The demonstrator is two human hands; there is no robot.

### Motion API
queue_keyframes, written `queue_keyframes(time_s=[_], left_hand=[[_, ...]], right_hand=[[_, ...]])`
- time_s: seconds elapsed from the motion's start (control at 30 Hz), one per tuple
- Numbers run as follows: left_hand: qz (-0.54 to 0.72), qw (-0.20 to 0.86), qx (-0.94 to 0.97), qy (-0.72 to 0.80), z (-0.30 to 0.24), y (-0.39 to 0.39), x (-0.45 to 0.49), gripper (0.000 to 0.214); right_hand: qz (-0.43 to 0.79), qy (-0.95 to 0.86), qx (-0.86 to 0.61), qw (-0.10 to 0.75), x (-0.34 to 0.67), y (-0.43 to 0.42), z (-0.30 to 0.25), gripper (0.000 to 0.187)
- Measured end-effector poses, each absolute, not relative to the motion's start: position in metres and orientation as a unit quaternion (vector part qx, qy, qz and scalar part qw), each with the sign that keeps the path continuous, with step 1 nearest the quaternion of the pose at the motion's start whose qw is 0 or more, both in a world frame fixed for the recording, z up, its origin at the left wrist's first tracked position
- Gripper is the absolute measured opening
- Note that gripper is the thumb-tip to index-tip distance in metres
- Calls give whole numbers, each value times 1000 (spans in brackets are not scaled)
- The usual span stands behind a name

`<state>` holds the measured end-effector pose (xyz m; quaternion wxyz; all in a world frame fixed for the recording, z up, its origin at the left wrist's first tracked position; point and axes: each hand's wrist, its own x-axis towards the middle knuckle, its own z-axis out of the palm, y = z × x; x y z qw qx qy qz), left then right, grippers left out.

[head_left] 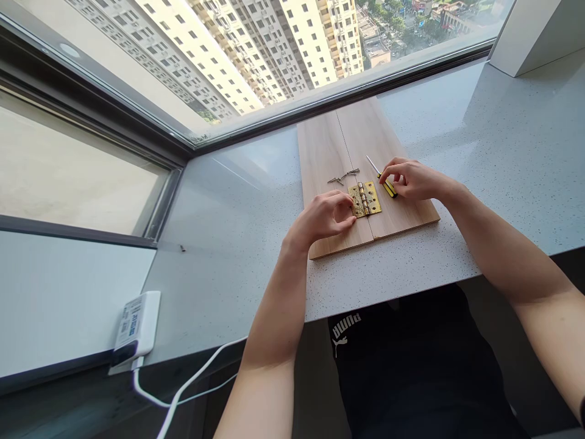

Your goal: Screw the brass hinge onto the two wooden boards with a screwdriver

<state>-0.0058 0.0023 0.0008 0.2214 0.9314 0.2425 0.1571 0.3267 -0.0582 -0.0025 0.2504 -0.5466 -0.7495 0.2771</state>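
A brass-coloured butt hinge [372, 196] lies unfolded on two wooden boards [320, 146], its barrel close to the seam between them. The curled thumb and fingers of my left hand [322, 216] hold its left edge. To the right of it, my right hand [409, 178] has its fingers bent round the yellow-and-black handle of a screwdriver [390, 188], whose metal shaft points away toward the window. Several screws [339, 180] are scattered just beyond the hinge, near the seam.
The boards rest on a speckled white counter [247, 244] below a window [274, 55]. At the left stands a white power strip [146, 323] with a white cable [192, 378] running off the edge. A small dark object [183, 248] lies on the counter.
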Motion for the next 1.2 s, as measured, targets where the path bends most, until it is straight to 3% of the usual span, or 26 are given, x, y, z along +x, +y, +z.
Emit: queue_keyframes(time_s=[0.27,0.43,0.8,1.03,1.2], left_hand=[[185,244,922,240,0,10,-13,24],[185,221,926,246,-8,17,-13,16],[107,234,925,280,5,16,-22,23],[95,222,921,306,5,17,-21,19],[155,222,903,334,-1,19,-19,8]], right_hand=[[280,-750,-546,246,326,-57,-2,37],[274,-754,-543,249,325,-57,-3,35],[248,-767,-542,237,327,-57,-6,38],[195,-805,-517,216,331,-53,-11,54],[192,-815,-500,222,331,-47,-12,40]])
